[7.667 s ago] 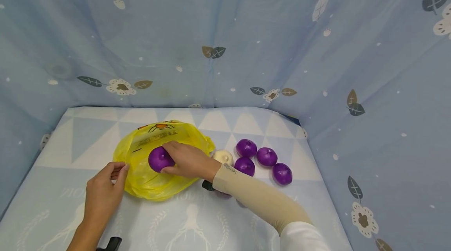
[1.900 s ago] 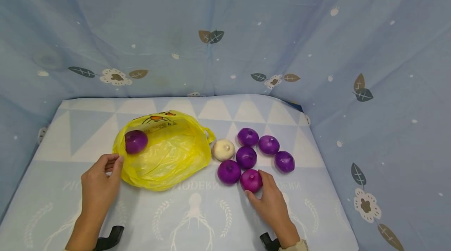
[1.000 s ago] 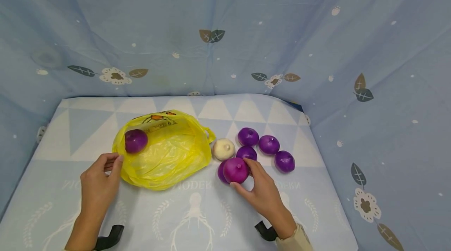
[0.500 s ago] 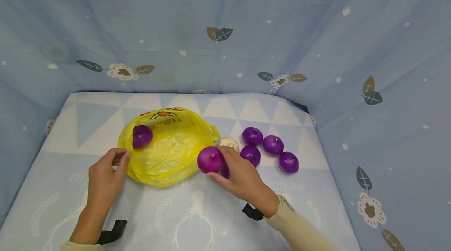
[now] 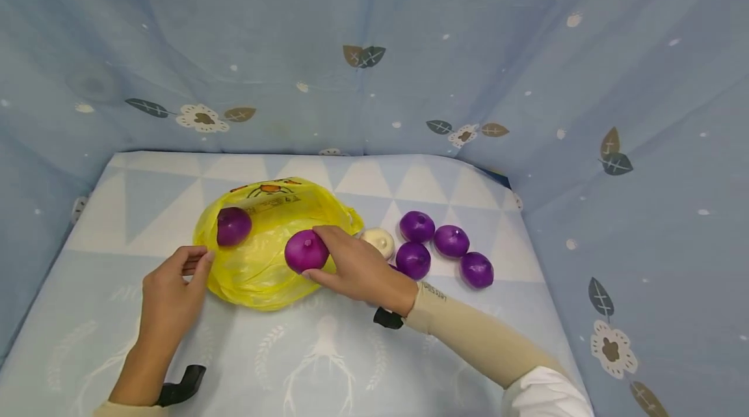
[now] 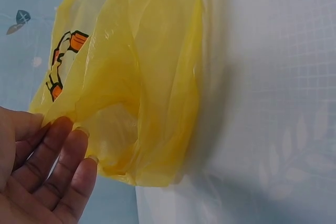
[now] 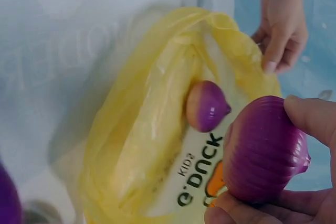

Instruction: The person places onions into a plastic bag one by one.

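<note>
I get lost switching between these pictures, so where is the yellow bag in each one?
Head: the yellow bag lies left of centre, in the lower half.
Left wrist: the yellow bag fills much of the left and middle, reaching the top edge.
Right wrist: the yellow bag is large around the middle, running to the bottom edge.
Shared landmark: the person's left hand, pinching the bag's rim in all three.
</note>
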A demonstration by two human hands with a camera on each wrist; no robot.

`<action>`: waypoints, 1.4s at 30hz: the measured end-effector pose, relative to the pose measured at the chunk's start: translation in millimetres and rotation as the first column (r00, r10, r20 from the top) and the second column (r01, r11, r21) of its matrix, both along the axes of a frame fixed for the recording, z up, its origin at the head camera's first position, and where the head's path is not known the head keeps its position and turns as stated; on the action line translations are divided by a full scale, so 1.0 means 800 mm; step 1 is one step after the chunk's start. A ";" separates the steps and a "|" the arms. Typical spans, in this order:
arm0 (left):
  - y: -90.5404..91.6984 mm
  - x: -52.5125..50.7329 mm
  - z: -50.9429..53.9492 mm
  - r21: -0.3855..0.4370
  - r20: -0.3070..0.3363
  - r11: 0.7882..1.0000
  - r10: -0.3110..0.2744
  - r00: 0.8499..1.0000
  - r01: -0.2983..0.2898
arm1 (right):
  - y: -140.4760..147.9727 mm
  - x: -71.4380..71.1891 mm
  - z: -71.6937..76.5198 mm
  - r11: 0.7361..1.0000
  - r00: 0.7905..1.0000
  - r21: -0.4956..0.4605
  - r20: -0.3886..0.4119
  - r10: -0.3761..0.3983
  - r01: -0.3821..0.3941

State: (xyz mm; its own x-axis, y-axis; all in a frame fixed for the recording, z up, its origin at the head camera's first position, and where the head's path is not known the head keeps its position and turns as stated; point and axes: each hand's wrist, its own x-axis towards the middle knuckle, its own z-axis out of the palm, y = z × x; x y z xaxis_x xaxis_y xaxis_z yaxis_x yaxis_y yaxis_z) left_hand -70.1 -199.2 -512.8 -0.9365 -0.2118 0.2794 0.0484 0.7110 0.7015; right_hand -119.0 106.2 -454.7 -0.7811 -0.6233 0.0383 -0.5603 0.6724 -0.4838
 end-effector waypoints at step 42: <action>0.005 0.004 0.000 0.002 0.018 0.999 0.035 0.999 -0.035 | -0.134 -0.143 -0.111 0.974 0.980 0.137 0.062 -0.188 0.178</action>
State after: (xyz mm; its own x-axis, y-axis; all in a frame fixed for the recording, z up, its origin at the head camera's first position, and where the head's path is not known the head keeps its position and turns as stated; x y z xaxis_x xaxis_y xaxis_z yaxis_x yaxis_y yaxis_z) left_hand -67.2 -195.4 -512.5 -0.9333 -0.2455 0.2619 0.0108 0.7102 0.7039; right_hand -233.4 -1.0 -543.2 -0.8799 -0.4655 -0.0957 -0.3880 0.8199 -0.4210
